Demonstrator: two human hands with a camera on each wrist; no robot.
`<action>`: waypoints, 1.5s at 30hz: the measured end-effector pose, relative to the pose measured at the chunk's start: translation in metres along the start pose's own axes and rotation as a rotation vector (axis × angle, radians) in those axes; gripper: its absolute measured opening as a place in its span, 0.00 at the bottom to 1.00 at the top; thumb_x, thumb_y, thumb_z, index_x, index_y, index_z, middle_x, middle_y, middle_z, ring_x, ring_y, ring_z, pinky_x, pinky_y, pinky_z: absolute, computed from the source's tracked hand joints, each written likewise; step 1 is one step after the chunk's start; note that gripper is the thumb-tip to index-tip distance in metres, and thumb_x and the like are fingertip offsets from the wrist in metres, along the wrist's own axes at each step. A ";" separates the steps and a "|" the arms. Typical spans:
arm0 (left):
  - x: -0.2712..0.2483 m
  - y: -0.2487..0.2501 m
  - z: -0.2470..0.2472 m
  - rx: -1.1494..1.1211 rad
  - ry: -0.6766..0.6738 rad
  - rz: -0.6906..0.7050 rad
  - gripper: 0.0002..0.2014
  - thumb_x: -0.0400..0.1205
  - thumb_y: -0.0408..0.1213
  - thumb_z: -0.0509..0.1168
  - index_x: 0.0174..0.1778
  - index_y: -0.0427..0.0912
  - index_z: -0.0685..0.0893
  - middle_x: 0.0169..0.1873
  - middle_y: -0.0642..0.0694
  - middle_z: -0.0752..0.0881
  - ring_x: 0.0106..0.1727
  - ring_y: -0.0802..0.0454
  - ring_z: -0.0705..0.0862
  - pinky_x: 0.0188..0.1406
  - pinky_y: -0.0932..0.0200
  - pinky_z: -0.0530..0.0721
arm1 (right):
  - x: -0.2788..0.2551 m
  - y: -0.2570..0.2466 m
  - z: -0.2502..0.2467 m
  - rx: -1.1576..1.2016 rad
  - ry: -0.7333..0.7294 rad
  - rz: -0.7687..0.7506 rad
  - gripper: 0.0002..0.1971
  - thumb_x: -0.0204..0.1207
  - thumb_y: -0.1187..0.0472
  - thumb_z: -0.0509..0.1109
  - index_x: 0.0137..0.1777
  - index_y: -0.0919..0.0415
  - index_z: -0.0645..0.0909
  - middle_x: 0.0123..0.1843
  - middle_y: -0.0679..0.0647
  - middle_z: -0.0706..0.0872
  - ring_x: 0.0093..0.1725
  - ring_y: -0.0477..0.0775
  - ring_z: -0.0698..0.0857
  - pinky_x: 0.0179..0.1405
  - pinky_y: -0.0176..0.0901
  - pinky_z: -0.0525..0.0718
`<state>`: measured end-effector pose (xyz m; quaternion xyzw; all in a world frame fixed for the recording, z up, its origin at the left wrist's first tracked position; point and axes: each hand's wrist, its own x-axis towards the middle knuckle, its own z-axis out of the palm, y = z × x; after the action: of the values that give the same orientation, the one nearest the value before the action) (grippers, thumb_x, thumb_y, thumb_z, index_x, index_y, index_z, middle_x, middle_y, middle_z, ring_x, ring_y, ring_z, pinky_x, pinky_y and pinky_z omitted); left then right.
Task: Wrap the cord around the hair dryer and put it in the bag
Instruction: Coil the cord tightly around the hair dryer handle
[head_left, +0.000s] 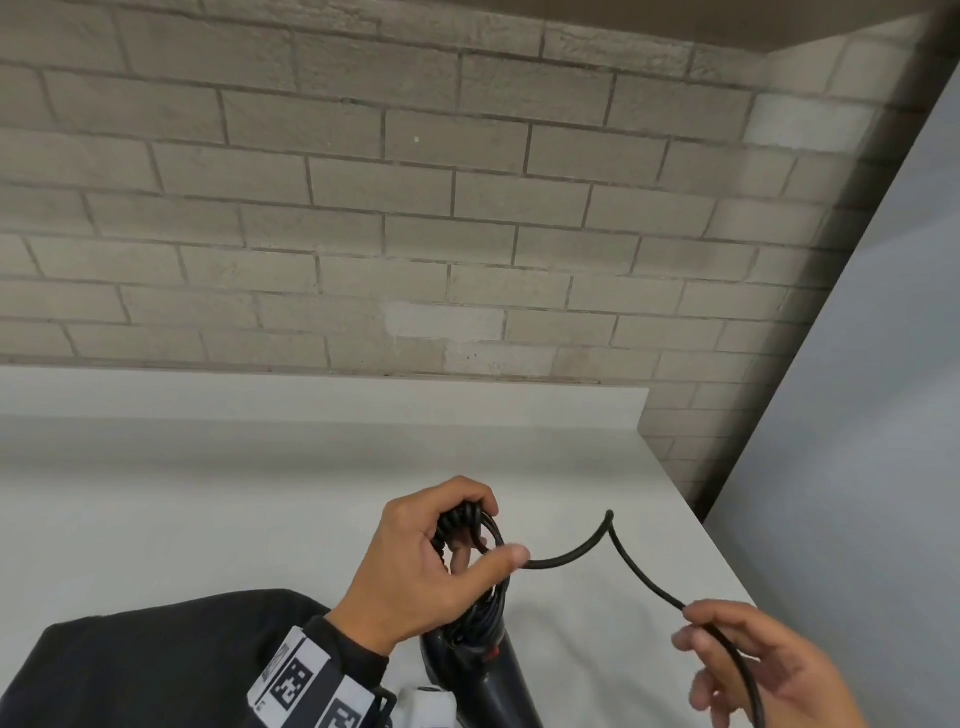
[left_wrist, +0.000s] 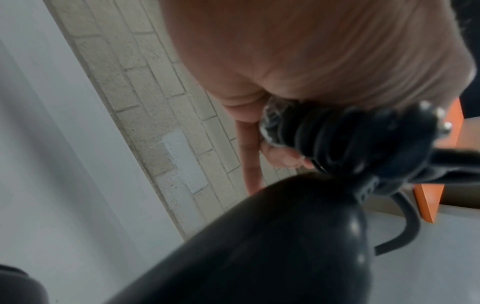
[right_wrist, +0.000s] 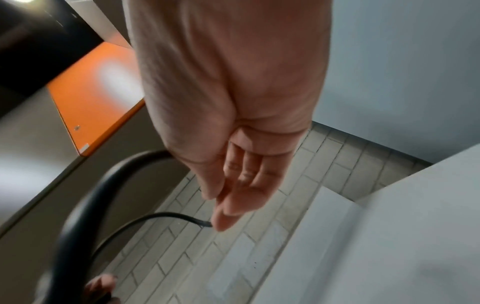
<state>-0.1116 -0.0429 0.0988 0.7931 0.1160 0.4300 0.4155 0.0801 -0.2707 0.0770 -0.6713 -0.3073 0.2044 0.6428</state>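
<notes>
A black hair dryer stands with its handle pointing up over the white table. My left hand grips the top of the handle, where several turns of black cord are wound. The free cord runs right from my left thumb, kinks upward, then slopes down to my right hand, which pinches it between thumb and fingers. In the left wrist view the dryer body fills the lower frame with wound cord above. The right wrist view shows the cord meeting my fingertips. No bag is clearly identifiable.
Dark fabric lies at the lower left under my left sleeve. A brick wall stands behind the table, and a grey panel rises at the right past the table's right edge. An orange surface appears in the wrist views.
</notes>
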 end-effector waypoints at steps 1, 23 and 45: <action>0.000 0.001 -0.001 -0.010 -0.033 -0.016 0.17 0.67 0.48 0.83 0.45 0.50 0.85 0.32 0.47 0.85 0.24 0.49 0.81 0.31 0.50 0.84 | 0.001 0.006 -0.001 -0.026 0.011 -0.019 0.08 0.64 0.69 0.78 0.42 0.57 0.91 0.37 0.65 0.91 0.22 0.66 0.82 0.19 0.43 0.77; 0.005 0.000 0.007 0.063 0.143 -0.022 0.14 0.81 0.53 0.67 0.32 0.51 0.87 0.22 0.52 0.82 0.20 0.60 0.75 0.23 0.66 0.73 | -0.001 0.085 0.071 -0.331 -0.311 0.190 0.27 0.55 0.47 0.80 0.54 0.53 0.79 0.46 0.48 0.87 0.35 0.44 0.82 0.34 0.32 0.79; 0.003 -0.002 0.009 -0.094 0.273 -0.099 0.14 0.78 0.57 0.68 0.35 0.51 0.90 0.23 0.48 0.86 0.25 0.52 0.86 0.43 0.64 0.85 | 0.040 0.074 0.096 0.210 0.037 0.115 0.10 0.87 0.72 0.54 0.48 0.69 0.76 0.42 0.70 0.88 0.38 0.68 0.91 0.37 0.46 0.91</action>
<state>-0.1024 -0.0449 0.0960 0.7002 0.1901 0.5179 0.4532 0.0561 -0.1711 -0.0003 -0.6204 -0.2335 0.2594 0.7023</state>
